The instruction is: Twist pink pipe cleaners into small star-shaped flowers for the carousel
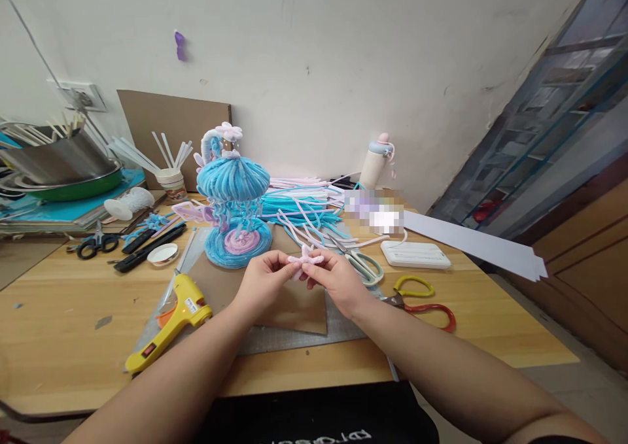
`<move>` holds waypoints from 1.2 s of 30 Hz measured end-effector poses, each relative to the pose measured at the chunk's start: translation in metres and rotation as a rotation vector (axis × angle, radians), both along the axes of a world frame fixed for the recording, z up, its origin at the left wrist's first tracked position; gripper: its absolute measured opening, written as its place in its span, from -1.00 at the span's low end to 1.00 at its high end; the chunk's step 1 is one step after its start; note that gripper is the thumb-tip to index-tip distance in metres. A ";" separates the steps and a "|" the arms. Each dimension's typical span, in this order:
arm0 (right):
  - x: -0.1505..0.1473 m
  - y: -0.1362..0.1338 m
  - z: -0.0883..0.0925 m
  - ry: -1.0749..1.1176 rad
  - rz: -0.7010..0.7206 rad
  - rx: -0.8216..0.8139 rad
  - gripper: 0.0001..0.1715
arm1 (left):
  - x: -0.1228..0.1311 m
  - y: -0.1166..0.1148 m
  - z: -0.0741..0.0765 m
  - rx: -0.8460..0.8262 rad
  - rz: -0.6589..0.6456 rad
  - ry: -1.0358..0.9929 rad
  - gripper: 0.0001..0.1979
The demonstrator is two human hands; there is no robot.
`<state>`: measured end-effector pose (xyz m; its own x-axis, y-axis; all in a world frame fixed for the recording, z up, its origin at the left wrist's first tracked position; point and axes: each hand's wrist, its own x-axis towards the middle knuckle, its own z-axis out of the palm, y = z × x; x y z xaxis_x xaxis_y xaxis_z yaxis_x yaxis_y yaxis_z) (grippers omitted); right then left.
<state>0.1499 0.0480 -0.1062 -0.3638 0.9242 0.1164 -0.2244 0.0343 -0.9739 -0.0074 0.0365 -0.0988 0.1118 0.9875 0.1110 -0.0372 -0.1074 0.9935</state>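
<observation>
Between my two hands is a small pale pink pipe-cleaner shape (306, 258) with several short arms, like a star or flower. My left hand (265, 275) pinches its left side between thumb and fingers. On the opposite side, my right hand (338, 280) grips it with thumb and fingertips, which hide part of it. Just behind them stands a blue fuzzy jellyfish-like pipe-cleaner lamp (233, 179) on a round blue and pink base. Under my hands lies a brown cardboard sheet (294, 310) on a grey cutting mat (343, 331).
A yellow glue gun (171, 323) lies at left. Green-handled scissors (366, 267) and red-and-yellow scissors (422, 305) lie at right, near a white box-like device (415, 255). Blue pipe cleaners (299, 205) are piled at the back. A paper cup (173, 186) and a bottle (377, 163) stand near the wall.
</observation>
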 end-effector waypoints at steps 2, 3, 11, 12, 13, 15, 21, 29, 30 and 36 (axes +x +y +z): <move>-0.001 -0.002 -0.001 -0.086 -0.076 0.138 -0.82 | 0.000 0.000 -0.001 -0.043 0.006 0.016 -0.74; -0.001 -0.002 -0.001 -0.140 -0.120 0.211 -0.84 | 0.000 0.000 -0.002 -0.073 0.009 0.016 -0.73; 0.001 0.000 -0.001 -0.350 -0.268 0.428 -0.90 | 0.002 0.001 -0.006 -0.256 -0.104 -0.192 -0.76; 0.001 0.002 -0.001 -0.292 -0.241 0.325 -0.87 | 0.002 0.001 -0.005 -0.236 -0.108 -0.162 -0.76; 0.002 0.004 0.000 -0.223 -0.210 0.215 -0.84 | 0.002 0.001 -0.004 -0.202 -0.107 -0.114 -0.76; 0.003 0.008 0.001 -0.097 -0.139 0.023 -0.78 | 0.001 0.000 -0.003 -0.094 -0.085 0.033 -0.77; 0.007 0.010 0.004 0.009 0.049 -0.271 -0.72 | -0.002 -0.002 -0.001 0.351 0.155 0.529 -0.87; 0.008 0.009 0.005 -0.024 0.136 -0.300 -0.71 | -0.003 -0.006 0.005 0.551 0.076 0.620 -0.90; 0.009 0.009 0.004 -0.019 0.139 -0.281 -0.71 | -0.002 -0.006 0.005 0.537 0.085 0.617 -0.91; 0.010 0.010 0.000 -0.046 0.137 -0.167 -0.71 | -0.002 -0.005 0.002 0.413 0.119 0.549 -0.90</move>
<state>0.1595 0.0579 -0.1065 -0.4884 0.8709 -0.0541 -0.1709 -0.1562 -0.9728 -0.0093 0.0319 -0.0971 0.1533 0.8856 0.4385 0.4942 -0.4529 0.7421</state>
